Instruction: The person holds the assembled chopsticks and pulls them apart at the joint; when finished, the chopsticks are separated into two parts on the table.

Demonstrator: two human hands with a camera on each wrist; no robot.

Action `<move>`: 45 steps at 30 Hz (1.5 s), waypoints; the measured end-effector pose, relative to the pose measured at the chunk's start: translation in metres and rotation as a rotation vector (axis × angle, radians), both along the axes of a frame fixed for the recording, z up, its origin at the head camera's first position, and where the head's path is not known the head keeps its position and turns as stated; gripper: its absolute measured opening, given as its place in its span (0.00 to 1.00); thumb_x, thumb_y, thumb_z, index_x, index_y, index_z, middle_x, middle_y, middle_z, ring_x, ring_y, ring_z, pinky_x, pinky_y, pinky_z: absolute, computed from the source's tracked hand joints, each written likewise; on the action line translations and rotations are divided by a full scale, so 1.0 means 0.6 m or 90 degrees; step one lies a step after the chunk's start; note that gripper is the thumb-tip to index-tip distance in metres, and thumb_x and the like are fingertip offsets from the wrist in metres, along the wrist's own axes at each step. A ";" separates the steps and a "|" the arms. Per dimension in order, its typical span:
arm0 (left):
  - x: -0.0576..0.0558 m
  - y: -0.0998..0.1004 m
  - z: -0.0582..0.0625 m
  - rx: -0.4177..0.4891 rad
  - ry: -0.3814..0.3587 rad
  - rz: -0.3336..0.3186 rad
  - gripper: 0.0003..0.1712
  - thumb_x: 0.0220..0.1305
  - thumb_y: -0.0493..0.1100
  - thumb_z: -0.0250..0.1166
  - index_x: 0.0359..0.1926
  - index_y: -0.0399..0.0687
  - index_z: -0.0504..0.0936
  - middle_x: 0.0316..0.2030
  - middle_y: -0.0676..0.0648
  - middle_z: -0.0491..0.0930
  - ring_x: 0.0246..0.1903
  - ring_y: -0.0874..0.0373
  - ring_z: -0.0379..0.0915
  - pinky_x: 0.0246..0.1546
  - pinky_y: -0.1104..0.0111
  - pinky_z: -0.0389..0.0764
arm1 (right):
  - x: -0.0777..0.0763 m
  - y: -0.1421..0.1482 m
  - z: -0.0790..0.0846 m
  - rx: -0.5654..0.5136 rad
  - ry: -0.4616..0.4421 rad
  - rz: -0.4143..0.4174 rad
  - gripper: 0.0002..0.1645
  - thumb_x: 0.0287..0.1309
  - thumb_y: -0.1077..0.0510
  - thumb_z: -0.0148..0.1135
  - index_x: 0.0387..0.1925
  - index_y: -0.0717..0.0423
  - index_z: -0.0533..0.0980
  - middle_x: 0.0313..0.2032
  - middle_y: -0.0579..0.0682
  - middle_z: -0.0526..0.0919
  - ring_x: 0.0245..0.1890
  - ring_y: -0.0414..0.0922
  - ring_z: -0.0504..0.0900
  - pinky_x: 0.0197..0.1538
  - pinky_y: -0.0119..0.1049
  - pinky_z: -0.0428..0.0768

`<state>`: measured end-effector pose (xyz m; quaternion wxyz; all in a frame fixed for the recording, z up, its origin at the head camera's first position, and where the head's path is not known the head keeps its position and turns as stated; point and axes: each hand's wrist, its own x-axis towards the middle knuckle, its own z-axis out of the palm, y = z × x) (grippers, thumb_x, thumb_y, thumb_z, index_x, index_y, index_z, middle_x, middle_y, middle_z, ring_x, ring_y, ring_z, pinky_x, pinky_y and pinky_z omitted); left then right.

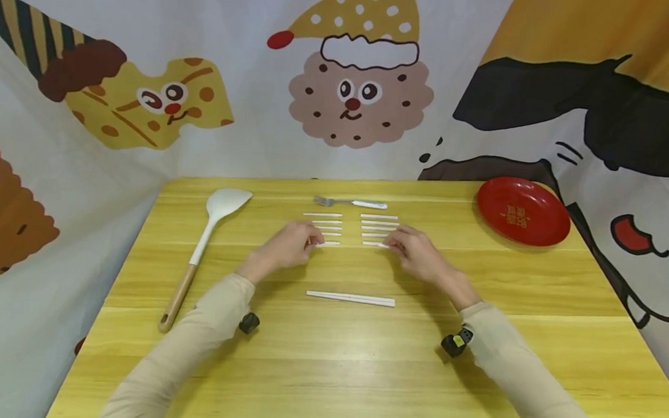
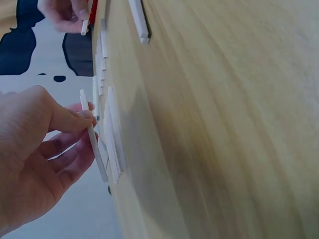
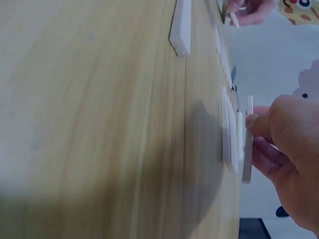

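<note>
My left hand [image 1: 285, 244] pinches a short white chopstick piece [image 2: 97, 149] between thumb and fingers; in the left wrist view it has a narrow peg at its upper end. Between the thumb and fingers of my right hand [image 1: 416, 250] is a thicker white chopstick piece [image 3: 248, 159], raised off the wood in the right wrist view. Beyond the left hand lies a column of slim chopstick pieces [image 1: 327, 222]. A matching column of thicker pieces [image 1: 378, 223] lies beyond the right hand. Nearer me, white full-length chopsticks [image 1: 327, 295] rest side by side, with a seam at mid-length.
A fork [image 1: 367, 204] with a white handle lies behind the columns. On the left is a white spatula [image 1: 226, 201] with a wooden handle. A red plate [image 1: 490, 206] stands at the back right of the wooden table [image 1: 343, 382]. Behind hangs a cartoon-printed cloth [image 1: 254, 29].
</note>
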<state>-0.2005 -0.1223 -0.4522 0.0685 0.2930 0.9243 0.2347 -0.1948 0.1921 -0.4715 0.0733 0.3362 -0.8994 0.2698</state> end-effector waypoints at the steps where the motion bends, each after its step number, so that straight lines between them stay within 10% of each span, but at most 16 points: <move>1: -0.001 0.002 -0.003 -0.002 -0.001 -0.004 0.14 0.62 0.25 0.61 0.46 0.38 0.87 0.39 0.45 0.85 0.40 0.54 0.80 0.44 0.65 0.84 | -0.001 -0.004 -0.001 0.004 -0.006 0.002 0.08 0.61 0.72 0.65 0.41 0.63 0.83 0.37 0.55 0.84 0.36 0.47 0.83 0.42 0.39 0.86; 45: -0.012 0.022 -0.031 0.009 -0.035 -0.012 0.12 0.64 0.28 0.64 0.44 0.44 0.88 0.39 0.47 0.85 0.42 0.55 0.80 0.46 0.67 0.84 | -0.011 -0.036 -0.025 0.047 -0.027 0.040 0.09 0.61 0.70 0.66 0.41 0.59 0.86 0.41 0.53 0.88 0.42 0.47 0.86 0.47 0.37 0.86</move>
